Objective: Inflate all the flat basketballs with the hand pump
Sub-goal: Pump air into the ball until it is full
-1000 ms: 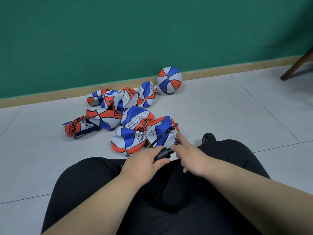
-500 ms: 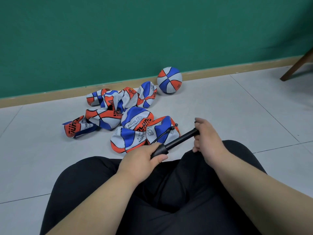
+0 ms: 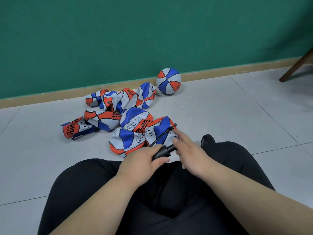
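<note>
A seated person's left hand point(image 3: 144, 158) grips the barrel of a black hand pump point(image 3: 161, 152) over the lap. The right hand point(image 3: 191, 155) lies over the handle end with fingers nearly straight. The pump's thin hose point(image 3: 160, 135) arcs to the nearest flat basketball point(image 3: 158, 131). The neighbouring flat ball point(image 3: 125, 141), to its left, reads "CHILDREN". More flat basketballs point(image 3: 108, 116) lie heaped on the tiled floor point(image 3: 220, 116). One inflated basketball point(image 3: 168, 81) sits far, beside the green wall point(image 3: 152, 31).

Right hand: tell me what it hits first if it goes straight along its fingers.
The right hand would probably meet the hose lying across the nearest flat basketball; depth is unclear.
</note>
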